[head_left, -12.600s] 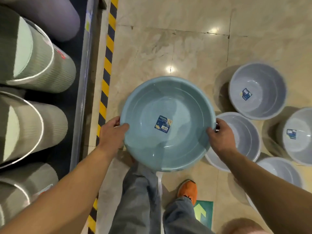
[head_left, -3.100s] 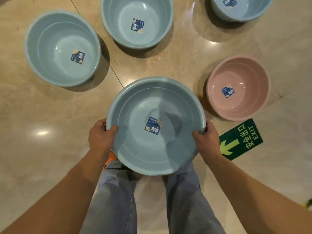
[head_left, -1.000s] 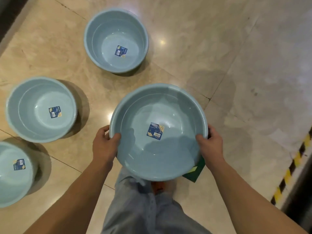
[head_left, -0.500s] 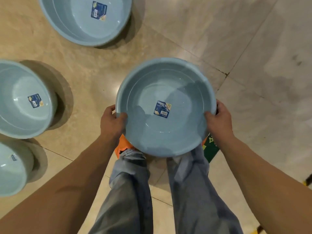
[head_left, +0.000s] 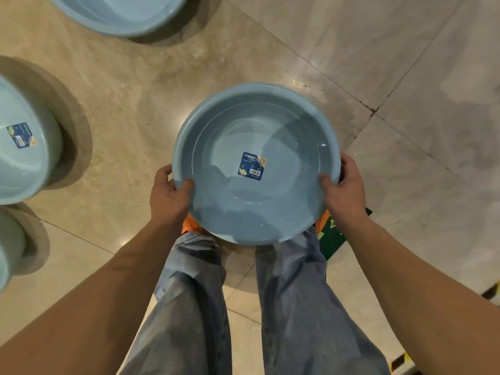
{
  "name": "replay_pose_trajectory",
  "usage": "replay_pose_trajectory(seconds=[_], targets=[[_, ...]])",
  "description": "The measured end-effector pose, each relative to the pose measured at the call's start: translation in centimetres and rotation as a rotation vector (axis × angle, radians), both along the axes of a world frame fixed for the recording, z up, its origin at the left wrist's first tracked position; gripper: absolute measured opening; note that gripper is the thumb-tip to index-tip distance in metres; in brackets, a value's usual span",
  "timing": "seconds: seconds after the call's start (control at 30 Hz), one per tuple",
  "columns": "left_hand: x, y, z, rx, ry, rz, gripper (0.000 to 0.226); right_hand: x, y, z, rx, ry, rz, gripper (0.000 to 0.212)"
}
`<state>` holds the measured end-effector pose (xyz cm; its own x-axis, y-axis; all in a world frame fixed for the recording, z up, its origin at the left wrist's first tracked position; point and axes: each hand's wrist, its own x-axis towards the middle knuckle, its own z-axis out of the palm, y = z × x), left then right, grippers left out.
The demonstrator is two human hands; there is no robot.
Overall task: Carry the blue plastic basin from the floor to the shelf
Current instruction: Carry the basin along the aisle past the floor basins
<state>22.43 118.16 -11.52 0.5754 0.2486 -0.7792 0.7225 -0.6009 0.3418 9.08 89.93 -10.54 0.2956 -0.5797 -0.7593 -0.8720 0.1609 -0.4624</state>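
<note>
Held blue basin (head_left: 257,201) between left hand (head_left: 169,196) and right hand (head_left: 345,189), fingers (head_left: 186,184) curled closed over opposite rims, above floor (head_left: 121,104).

**One word we can read**

We read "MODERN" at the top of the blue sticker (head_left: 252,166) inside the basin (head_left: 270,212); its smaller print is too fine for us. The sticker (head_left: 21,135) in the left basin (head_left: 32,169) is blurred.
</note>
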Motion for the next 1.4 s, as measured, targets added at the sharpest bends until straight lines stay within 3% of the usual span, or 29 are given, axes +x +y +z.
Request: replay_pose_trajectory(seconds=[0.3,0.63,0.93,1.07,1.4], targets=[[1.8,-1.1,1.0,-0.058,0.045,0.03,0.055,1.3,-0.5,0.8,0.034,0.03,0.008,0.06],[7.3,-4.2,11.2,-0.061,-0.042,0.011,0.054,5.0,-2.6,10.5,0.051,-0.09,-0.057,0.046],[17.3,-7.9,18.1,-0.14,-0.148,0.112,0.054,16.4,-6.6,18.5,-0.044,-0.193,-0.003,0.044],[22.4,-7.7,18.9,-0.17,-0.175,0.127,0.044,23.1,-6.8,19.2,-0.062,-0.181,0.026,0.047],[36.5,-3.4,16.5,-0.137,-0.161,0.121,0.052,37.8,-3.3,17.0,-0.043,-0.2,0.073,0.052]])
